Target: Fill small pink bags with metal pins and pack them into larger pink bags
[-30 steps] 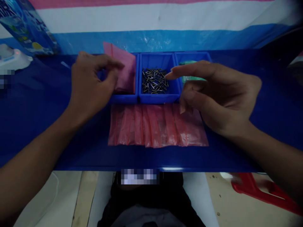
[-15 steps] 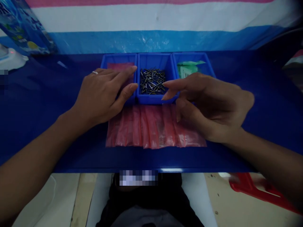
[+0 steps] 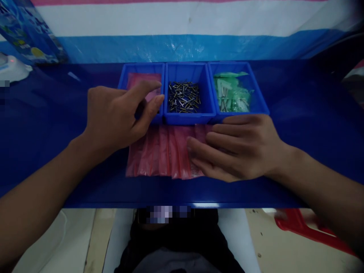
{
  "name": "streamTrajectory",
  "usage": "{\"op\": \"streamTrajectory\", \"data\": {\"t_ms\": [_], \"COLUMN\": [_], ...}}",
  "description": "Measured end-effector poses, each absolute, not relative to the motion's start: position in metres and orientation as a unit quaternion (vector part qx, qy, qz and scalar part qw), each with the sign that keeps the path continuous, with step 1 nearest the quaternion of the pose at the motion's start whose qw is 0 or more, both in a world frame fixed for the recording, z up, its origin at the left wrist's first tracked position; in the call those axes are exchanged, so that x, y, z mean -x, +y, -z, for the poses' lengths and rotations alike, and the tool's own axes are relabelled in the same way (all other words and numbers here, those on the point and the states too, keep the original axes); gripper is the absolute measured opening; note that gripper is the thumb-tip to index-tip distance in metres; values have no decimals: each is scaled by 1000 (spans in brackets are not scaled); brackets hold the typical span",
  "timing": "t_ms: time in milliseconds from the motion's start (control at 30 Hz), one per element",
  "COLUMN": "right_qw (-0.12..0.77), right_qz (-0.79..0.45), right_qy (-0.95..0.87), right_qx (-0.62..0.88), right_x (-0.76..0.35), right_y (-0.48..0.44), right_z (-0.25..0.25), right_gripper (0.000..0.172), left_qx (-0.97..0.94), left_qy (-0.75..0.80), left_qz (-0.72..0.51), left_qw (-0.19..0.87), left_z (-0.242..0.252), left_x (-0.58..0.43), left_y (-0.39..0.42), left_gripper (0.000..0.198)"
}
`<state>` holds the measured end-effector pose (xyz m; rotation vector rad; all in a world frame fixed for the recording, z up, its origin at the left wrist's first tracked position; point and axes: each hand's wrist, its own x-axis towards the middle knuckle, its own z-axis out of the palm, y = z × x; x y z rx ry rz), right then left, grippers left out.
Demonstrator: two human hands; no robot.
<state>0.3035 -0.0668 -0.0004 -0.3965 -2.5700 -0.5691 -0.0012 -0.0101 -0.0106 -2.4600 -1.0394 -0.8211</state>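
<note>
Right hand [image 3: 239,148] has come down over the row's right part, grip hidden; left hand [image 3: 113,113] keeps thumb and index narrowly apart by the left bin [image 3: 145,68]. Pink, translucent, creased bags [image 3: 159,151] overlap before the bins [image 3: 184,119].

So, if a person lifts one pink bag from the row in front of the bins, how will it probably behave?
Probably floppy: the bags look thin and creased. Perhaps a little slippery, judging by their shiny surface. Neighbours might be dragged along, since they overlap.
</note>
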Motion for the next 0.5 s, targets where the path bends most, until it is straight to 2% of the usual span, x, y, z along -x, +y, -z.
{"op": "streamTrajectory", "data": {"t_ms": [133, 300, 500], "right_qw": [194, 170, 154], "right_qz": [156, 96, 41], "right_qy": [-951, -958, -961], "right_qx": [185, 208, 226], "right_x": [-299, -300, -300], "right_y": [-72, -70, -66], "right_z": [4, 10, 10], "right_gripper": [39, 26, 28], "left_qx": [861, 862, 872], "left_qy": [-375, -378, -329], "left_qz": [286, 283, 307], "left_qw": [191, 184, 194], "left_z": [12, 10, 11], "left_x": [-1, -1, -4], "left_y": [-10, -13, -13], "left_gripper": [43, 40, 32]}}
